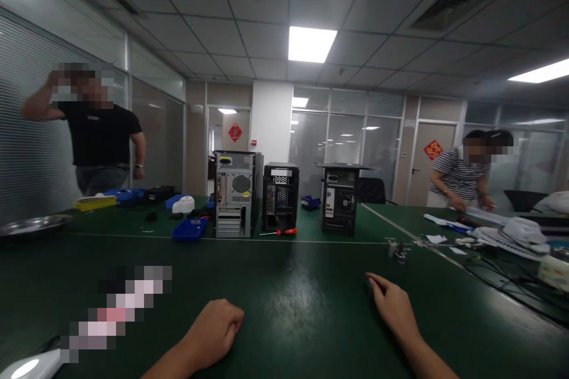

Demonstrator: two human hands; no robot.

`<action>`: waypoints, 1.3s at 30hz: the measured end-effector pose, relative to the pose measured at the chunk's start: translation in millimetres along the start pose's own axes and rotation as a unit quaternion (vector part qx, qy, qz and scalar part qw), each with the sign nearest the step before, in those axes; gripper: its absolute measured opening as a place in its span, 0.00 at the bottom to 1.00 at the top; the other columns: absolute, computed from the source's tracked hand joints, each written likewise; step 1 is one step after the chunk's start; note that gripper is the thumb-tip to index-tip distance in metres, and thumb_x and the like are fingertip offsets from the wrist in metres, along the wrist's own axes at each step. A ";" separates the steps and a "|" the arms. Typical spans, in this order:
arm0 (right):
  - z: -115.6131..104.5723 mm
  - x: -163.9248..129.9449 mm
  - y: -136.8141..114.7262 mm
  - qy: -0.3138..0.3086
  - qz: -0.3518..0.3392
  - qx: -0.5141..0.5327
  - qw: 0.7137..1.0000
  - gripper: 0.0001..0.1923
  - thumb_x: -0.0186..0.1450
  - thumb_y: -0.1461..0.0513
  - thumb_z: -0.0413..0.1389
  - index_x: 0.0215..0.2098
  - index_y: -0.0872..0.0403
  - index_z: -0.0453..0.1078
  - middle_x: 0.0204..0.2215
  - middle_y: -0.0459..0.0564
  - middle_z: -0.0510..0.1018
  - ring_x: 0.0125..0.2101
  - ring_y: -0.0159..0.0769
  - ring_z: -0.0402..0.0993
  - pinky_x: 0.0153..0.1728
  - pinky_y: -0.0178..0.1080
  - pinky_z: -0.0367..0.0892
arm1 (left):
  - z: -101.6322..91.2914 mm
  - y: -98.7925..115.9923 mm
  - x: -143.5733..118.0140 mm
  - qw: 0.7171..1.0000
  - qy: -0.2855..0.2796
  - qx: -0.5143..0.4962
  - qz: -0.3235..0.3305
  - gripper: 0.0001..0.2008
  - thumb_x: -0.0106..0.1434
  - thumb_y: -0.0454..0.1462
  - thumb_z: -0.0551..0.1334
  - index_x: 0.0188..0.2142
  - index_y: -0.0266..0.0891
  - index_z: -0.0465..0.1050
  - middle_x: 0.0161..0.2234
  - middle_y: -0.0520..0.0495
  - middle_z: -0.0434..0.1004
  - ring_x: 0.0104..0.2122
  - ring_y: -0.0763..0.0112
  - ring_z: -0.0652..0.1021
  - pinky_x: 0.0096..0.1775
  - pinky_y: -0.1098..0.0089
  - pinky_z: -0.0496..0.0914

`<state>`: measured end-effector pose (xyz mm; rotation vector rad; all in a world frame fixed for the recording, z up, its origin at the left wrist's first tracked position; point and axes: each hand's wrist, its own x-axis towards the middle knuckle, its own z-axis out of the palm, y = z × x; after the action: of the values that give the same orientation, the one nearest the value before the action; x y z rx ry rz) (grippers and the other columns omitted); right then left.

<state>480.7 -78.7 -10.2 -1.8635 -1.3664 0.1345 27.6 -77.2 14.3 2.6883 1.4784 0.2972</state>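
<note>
On the green table (284, 308), at about 7 o'clock in the head view, the left hand (213, 331) rests with its fingers curled into a loose fist, holding nothing. At about 5 o'clock the right hand (393, 305) lies flat on the same surface, fingers together and stretched toward 11 o'clock, also holding nothing. Nearest to the right hand, at its 12 o'clock, stands a small cluster of metal parts (396, 249), apart from the fingertips. Farther off toward 12 o'clock stand 3 computer towers with their rear panels facing the camera: a grey tower (235, 192), a black tower (280, 195) and another black tower (340, 198). A red-handled screwdriver (280, 231) lies in front of the middle one, and a blue tray (190, 229) sits at 9 o'clock of the grey tower. A person in a black shirt (100, 136) stands at 10 o'clock; a person in a striped shirt (460, 174) bends over the table at 2 o'clock.
</note>
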 end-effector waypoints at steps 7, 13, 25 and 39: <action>-1.5 -0.3 2.7 0.024 0.016 0.043 0.999 0.21 0.62 0.46 0.49 0.36 0.50 0.76 0.39 0.50 0.82 0.41 0.43 0.77 0.40 0.39 0.67 | -2.4 24.5 -0.6 0.998 -0.020 0.050 0.031 0.12 0.60 0.30 0.52 0.28 0.40 0.72 0.32 0.46 0.79 0.37 0.62 0.76 0.41 0.62 0.65; 1.6 -2.6 -8.1 0.021 0.030 0.025 0.999 0.19 0.62 0.45 0.49 0.29 0.50 0.71 0.35 0.50 0.82 0.37 0.40 0.77 0.35 0.37 0.66 | -1.3 22.3 2.2 0.999 -0.018 0.032 0.028 0.12 0.57 0.28 0.52 0.27 0.40 0.72 0.32 0.47 0.79 0.38 0.62 0.77 0.41 0.64 0.65; 3.8 6.2 5.8 -0.003 0.034 0.037 0.999 0.24 0.63 0.48 0.48 0.47 0.51 0.76 0.43 0.52 0.82 0.42 0.43 0.78 0.40 0.39 0.69 | 6.1 11.7 18.6 0.993 0.043 0.072 -0.087 0.16 0.60 0.30 0.50 0.30 0.40 0.77 0.32 0.42 0.79 0.35 0.61 0.78 0.37 0.64 0.66; 6.9 5.2 9.3 0.004 0.023 -0.015 1.000 0.27 0.64 0.50 0.47 0.53 0.51 0.75 0.43 0.53 0.82 0.44 0.46 0.78 0.45 0.43 0.68 | 4.1 13.4 19.7 0.991 0.038 0.047 -0.118 0.18 0.63 0.32 0.49 0.32 0.39 0.79 0.35 0.39 0.80 0.36 0.60 0.79 0.38 0.63 0.70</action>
<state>486.3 -71.5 -18.9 -1.9185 -1.3268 0.1305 49.8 -67.7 15.0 2.5590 1.8567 0.3275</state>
